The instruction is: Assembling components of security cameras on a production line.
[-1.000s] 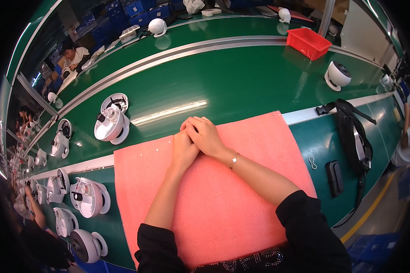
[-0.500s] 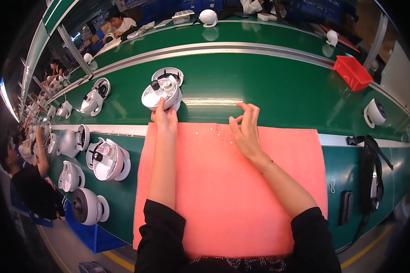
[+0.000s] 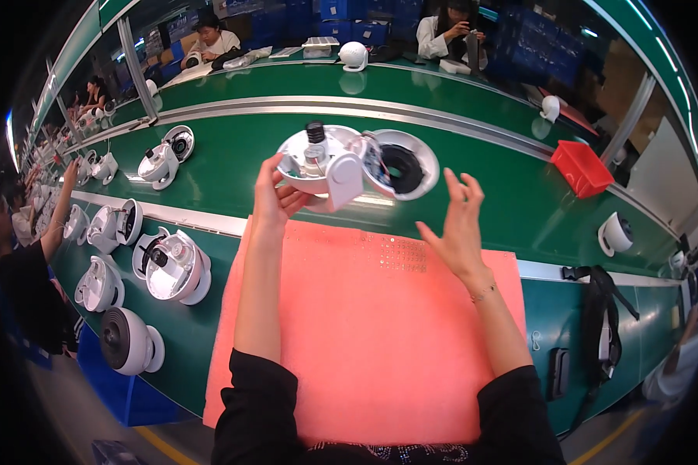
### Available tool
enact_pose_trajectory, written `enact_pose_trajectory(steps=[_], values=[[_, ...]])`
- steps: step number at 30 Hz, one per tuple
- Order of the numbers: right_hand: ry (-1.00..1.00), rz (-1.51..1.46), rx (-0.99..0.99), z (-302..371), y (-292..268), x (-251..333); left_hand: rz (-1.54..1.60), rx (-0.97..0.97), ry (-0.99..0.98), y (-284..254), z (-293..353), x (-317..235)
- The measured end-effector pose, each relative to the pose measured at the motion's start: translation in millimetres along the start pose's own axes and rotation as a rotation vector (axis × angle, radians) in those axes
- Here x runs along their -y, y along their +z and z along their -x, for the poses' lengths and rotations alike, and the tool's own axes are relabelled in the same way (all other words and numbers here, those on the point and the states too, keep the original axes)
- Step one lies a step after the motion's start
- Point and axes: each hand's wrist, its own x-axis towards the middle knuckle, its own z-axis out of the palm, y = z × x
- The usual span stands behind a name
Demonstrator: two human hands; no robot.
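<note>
My left hand [image 3: 274, 194] grips a white rounded appliance housing [image 3: 337, 172] by its left side, above the far edge of the pink mat. The housing is opened: a black cylinder and wiring show inside its bowl. Its other half, a white shell [image 3: 402, 164] with a dark round part inside, hangs to the right, joined by wires. My right hand [image 3: 461, 229] is just right of that shell, fingers apart and holding nothing. Below, small metal pieces [image 3: 402, 253] sit in rows at the top of the pink mat [image 3: 349, 341].
Several similar housings stand to the left, among them an opened one [image 3: 177, 266] and a closed one [image 3: 132, 341]. A red bin [image 3: 582, 168], another housing [image 3: 616, 234], a black strap [image 3: 599, 318] and a dark case [image 3: 559, 372] are on the right. Other people sit across and left.
My left hand has turned the housing and brought it right, so its wired shell now swings out to the right. My right hand has shifted right and spread its fingers. The view has shifted.
</note>
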Motion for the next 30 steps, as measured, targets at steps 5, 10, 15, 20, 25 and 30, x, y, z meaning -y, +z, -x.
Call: enact_pose_trajectory(steps=[5,10,15,20,25,30], values=[[-0.300,0.092,-0.236,24.7,-53.3,-0.1,-0.097,0.327,-0.043,22.9,24.2,-14.5],[-0.520,0.052,-0.270,44.7,-89.3,14.9,-0.072,0.458,0.011,35.2,32.5,-11.0],[-0.137,-0.614,0.156,64.8,-118.2,43.6,-0.135,0.693,-0.098,29.4,29.3,13.1],[0.399,-1.186,0.706,66.7,-136.0,68.7,-0.640,1.982,-0.356,66.0,62.4,52.8],[0.474,-1.375,0.994,59.9,-121.5,63.4,-0.942,1.752,-0.079,70.8,103.1,54.5],[0.307,-1.418,0.976,62.4,-116.4,38.9,-1.134,0.830,0.823,24.5,151.2,11.5]])
